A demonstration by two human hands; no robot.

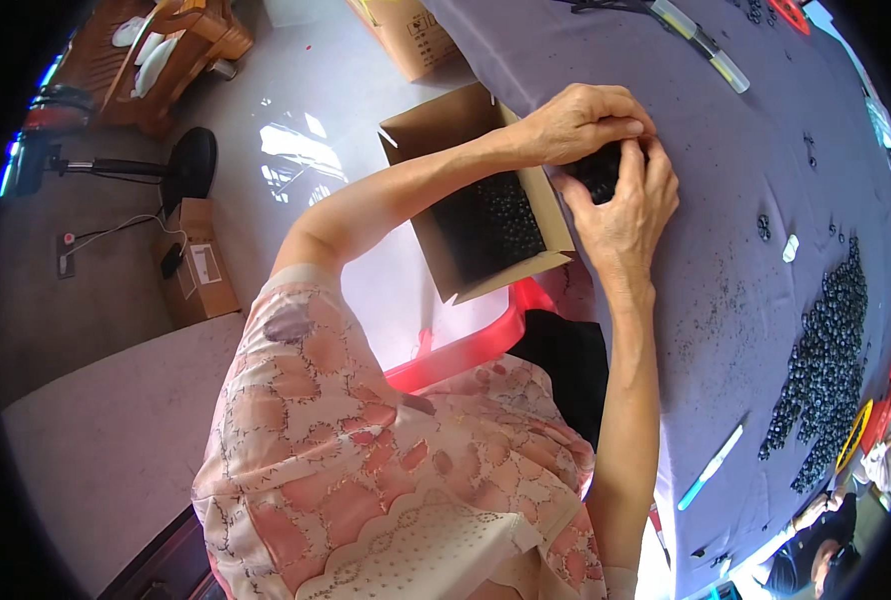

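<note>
At the near edge of the purple-cloth-covered counter [746,200], both hands curl around 1 heap of small black round beads [602,170]. The left hand [581,122] arches over the top of the heap, fingers bent down. The right hand [626,205] cups it from below, fingers half closed against the beads. Just beside the heap, an open brown cardboard box [486,190] holding more black beads hangs off the counter edge above a red plastic tub [466,350]. A larger spread of dark beads [826,360] lies well apart to the right.
</note>
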